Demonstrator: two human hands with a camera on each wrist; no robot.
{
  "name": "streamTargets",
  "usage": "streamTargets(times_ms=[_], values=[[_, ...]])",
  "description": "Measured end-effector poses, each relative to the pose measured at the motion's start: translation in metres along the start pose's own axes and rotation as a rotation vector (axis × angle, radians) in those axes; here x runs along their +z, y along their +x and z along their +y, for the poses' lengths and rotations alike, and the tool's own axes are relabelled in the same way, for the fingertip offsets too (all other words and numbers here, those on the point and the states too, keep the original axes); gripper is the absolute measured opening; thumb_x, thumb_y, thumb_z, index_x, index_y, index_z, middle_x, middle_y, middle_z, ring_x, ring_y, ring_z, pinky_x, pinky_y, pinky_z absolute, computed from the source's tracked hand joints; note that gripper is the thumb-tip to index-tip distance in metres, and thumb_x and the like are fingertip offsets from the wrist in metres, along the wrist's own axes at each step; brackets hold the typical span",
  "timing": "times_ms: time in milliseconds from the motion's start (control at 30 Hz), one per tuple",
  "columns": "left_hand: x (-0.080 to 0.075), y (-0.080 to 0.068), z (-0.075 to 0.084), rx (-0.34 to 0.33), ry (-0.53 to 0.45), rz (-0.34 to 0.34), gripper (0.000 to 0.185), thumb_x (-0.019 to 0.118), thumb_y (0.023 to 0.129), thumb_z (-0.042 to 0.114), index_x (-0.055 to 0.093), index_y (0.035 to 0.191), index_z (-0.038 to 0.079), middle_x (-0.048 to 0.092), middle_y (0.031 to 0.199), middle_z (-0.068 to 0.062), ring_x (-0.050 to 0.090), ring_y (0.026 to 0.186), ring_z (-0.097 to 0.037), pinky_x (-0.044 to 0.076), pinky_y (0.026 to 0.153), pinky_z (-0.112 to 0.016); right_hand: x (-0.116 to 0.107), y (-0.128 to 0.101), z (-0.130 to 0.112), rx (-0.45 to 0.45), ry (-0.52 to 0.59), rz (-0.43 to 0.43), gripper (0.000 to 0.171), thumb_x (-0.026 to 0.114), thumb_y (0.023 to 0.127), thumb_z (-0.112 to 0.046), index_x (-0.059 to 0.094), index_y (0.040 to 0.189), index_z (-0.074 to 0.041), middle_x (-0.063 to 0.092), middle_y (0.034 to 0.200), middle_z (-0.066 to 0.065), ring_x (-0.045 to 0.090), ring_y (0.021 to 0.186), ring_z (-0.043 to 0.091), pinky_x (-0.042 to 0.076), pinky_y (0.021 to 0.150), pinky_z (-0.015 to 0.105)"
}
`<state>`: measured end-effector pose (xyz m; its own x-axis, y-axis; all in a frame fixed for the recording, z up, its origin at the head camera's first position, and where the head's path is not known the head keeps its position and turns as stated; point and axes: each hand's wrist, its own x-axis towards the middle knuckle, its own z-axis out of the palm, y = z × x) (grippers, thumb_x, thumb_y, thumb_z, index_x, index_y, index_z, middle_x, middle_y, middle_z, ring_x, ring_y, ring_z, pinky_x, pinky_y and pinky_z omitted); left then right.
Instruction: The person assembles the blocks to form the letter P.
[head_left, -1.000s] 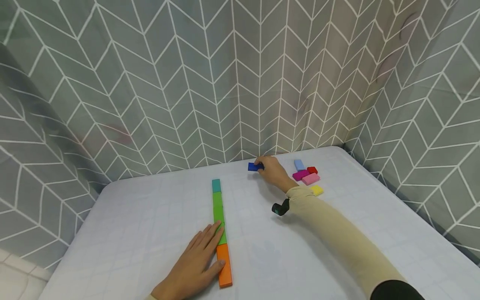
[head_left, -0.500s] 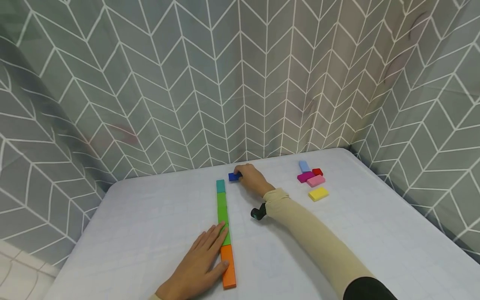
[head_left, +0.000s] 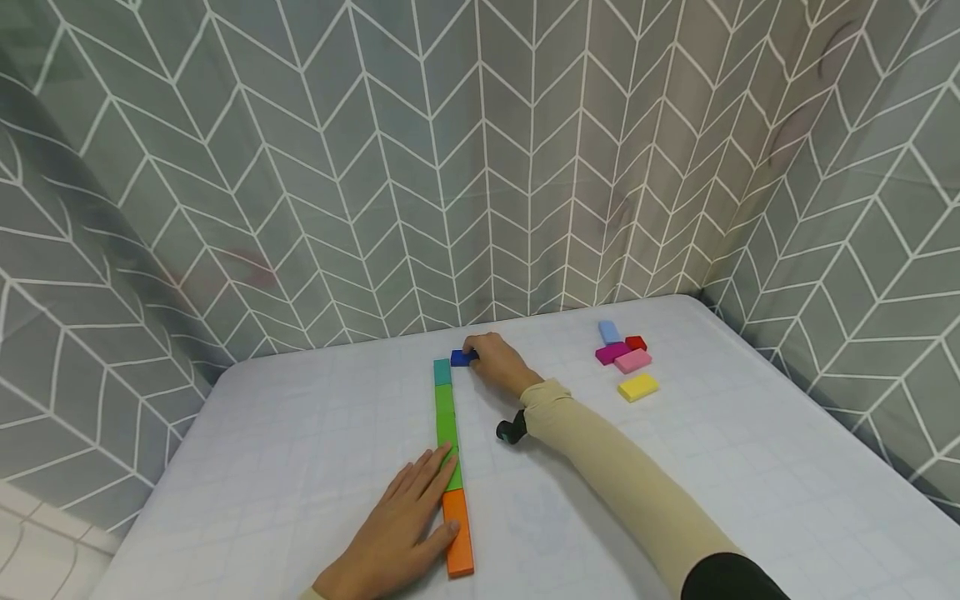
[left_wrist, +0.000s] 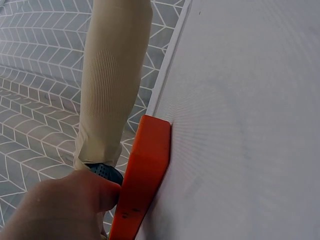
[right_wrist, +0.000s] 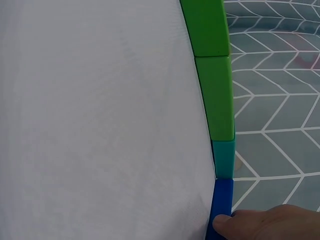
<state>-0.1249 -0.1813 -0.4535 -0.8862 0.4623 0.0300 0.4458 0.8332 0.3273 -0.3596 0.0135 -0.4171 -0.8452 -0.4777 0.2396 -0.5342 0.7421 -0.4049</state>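
A row of flat blocks runs away from me: an orange block (head_left: 458, 533) nearest, then green blocks (head_left: 446, 415), then a small teal block (head_left: 442, 372) at the far end. My left hand (head_left: 390, 525) lies along the row's left side, fingertips on the green and thumb on the orange block. In the left wrist view the thumb touches the side of the orange block (left_wrist: 145, 165). My right hand (head_left: 498, 362) pinches a dark blue block (head_left: 459, 358), crosswise beside the teal block's right side. Whether blue and teal touch, I cannot tell; the right hand hides the blue block's right end.
Toward the table's far right corner lie loose blocks: light blue (head_left: 609, 332), red (head_left: 636, 342), magenta (head_left: 612, 353), pink (head_left: 633, 361) and yellow (head_left: 638, 387). A patterned grey curtain (head_left: 480, 167) hangs behind the white table (head_left: 300, 433).
My right hand has carried the blue block leftward to the row's far end, slowing over the last half second. The left hand stays on the row. The view has shifted slightly.
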Motion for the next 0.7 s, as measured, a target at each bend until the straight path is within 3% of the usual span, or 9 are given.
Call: streamTargets(times_ms=[200,400,533,700], values=[[0.0,0.0,0.0,0.004,0.002,0.003,0.079,0.042,0.105,0.062,0.027,0.167,0.016,0.01,0.174,0.004,0.015,0.157,-0.023,0.014,0.124,-0.053,0.002,0.0,0.0,-0.007,0.009,-0.006,0.022,0.073,0.096,-0.001,0.073,0.118,-0.003,0.071,0.122,0.014,0.063,0.119,0.029,0.051,0.102,0.041],[0.001,0.003,0.002,0.019,0.0,0.004,0.079,0.041,0.105,0.064,0.026,0.167,0.016,0.009,0.174,0.004,0.014,0.157,-0.023,0.014,0.124,-0.053,-0.014,-0.009,0.015,-0.007,0.022,0.019,0.023,0.071,0.098,-0.007,0.073,0.121,-0.004,0.07,0.126,0.012,0.06,0.124,0.03,0.047,0.107,0.043],[0.002,0.002,0.001,0.031,0.003,0.019,0.079,0.041,0.106,0.063,0.025,0.167,0.015,0.009,0.174,0.004,0.013,0.157,-0.022,0.013,0.124,-0.051,-0.038,-0.023,0.036,-0.001,0.03,0.044,0.024,0.069,0.099,-0.009,0.073,0.121,-0.001,0.07,0.127,0.014,0.059,0.125,0.035,0.046,0.107,0.047],[0.002,-0.001,0.0,0.027,0.002,0.04,0.079,0.043,0.106,0.061,0.026,0.167,0.014,0.01,0.174,0.004,0.013,0.157,-0.021,0.013,0.124,-0.049,-0.068,-0.049,0.08,0.063,-0.004,0.073,0.025,0.065,0.098,-0.007,0.072,0.119,0.003,0.069,0.125,0.02,0.057,0.125,0.042,0.045,0.108,0.053]])
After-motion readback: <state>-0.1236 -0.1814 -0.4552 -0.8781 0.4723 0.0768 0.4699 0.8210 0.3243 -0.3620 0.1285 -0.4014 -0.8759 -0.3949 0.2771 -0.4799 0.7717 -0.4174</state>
